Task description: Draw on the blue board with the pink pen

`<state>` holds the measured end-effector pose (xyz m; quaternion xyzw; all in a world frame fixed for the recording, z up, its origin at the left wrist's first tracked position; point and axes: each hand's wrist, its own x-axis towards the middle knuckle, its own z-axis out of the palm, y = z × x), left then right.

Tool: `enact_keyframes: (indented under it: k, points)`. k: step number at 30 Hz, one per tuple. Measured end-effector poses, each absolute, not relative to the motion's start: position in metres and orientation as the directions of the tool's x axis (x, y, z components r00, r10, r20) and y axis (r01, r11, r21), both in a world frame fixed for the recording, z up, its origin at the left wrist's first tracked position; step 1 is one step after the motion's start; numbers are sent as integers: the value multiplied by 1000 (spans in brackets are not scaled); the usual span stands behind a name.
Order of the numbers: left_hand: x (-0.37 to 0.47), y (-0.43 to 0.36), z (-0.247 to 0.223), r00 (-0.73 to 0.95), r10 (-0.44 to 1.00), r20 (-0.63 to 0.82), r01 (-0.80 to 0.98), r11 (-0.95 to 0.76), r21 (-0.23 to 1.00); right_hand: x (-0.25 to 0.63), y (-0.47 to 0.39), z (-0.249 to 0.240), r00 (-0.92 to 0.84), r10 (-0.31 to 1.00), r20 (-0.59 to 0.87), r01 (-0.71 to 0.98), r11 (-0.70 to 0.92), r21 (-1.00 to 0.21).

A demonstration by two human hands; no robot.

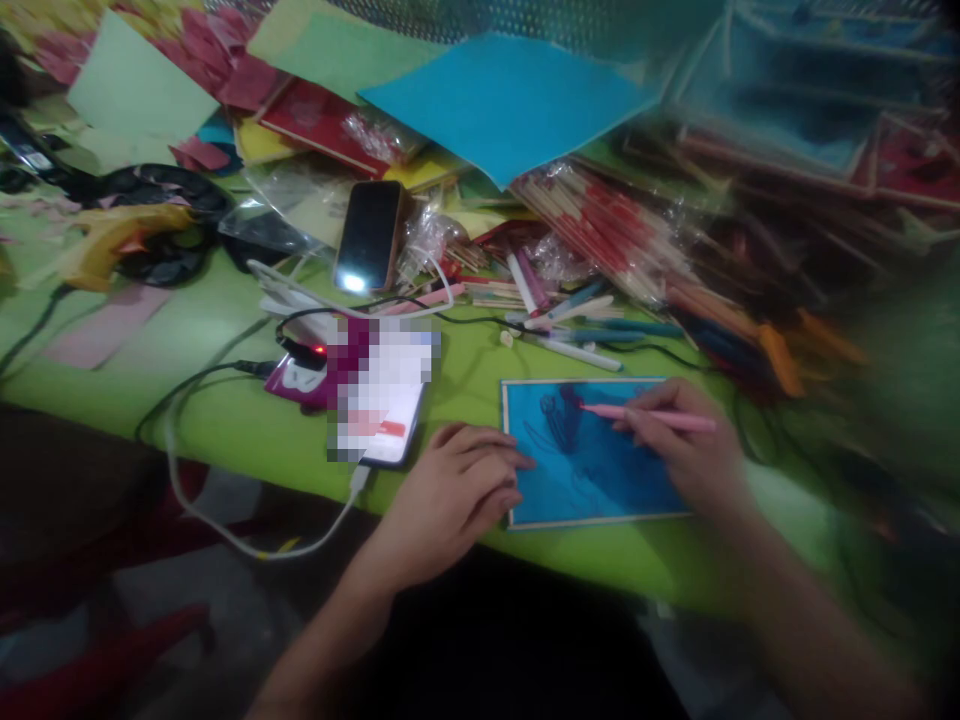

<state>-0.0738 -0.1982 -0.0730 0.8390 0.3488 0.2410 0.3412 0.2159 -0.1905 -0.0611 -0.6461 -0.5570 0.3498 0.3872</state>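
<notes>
A blue sheet with a pale stick frame (540, 490) lies on the green table in front of me. Dark looping lines and a dark filled patch mark its upper left part. My right hand (679, 430) grips a pink felt-tip pen (694, 421), its tip on or just over the dark patch. At the sheet's left edge rests my left hand (469, 485), palm down with fingers loosely stretched and nothing held; its fingertips touch the frame.
Beside my left hand lies a lit phone (397, 425) with a white cable, next to a purple power strip (289, 380). A dark phone (367, 235), loose pens (577, 353), a blue sheet (502, 100), bundled sticks (592, 225) and a yellow glue gun (120, 240) crowd the table (465, 360).
</notes>
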Motion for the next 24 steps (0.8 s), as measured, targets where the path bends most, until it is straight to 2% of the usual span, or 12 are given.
enact_keyframes:
  k: [8,24]
  points:
    - [-74,-199,-73,635,754,165,427,-522,739,211,-189,-58,195,979,-59,417,-137,-899]
    - [-73,-198,-70,639,757,139,437,-505,744,217,-191,-63,150,988,-35,443,-99,-891]
